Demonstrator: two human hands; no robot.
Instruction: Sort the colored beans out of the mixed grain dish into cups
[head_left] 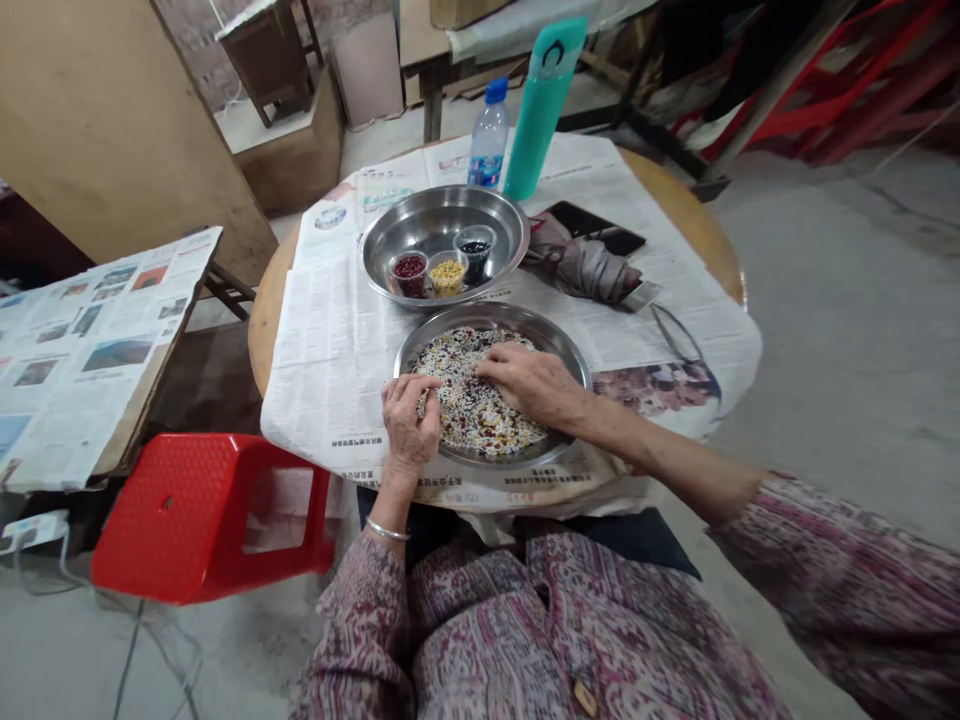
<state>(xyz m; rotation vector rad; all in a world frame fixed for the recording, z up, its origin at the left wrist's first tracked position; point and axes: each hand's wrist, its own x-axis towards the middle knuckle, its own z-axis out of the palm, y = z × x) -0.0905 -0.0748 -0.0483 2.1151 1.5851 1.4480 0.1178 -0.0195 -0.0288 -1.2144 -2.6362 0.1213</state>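
A round steel tray (577, 372) in front of me holds a spread of mixed grains and beans (487, 425), white, yellow, dark red and black. Over its left rim lies my left hand (410, 418), its fingers curled and the thumb close to them; whatever they hold, if anything, is hidden. My right hand (529, 383) reaches in from the right, fingertips pressed together down at the grains. Behind the tray, a steel basin (382, 245) holds a cup of red beans (409, 272), a cup of yellow beans (447, 275) and a cup of black beans (475, 252).
Newspaper covers the round table (330, 370). At its back stand a water bottle (489, 140) and a teal bottle (545, 110). A folded umbrella (589, 265) and a dark phone (596, 228) lie right of the basin. A red stool (172, 510) stands at left.
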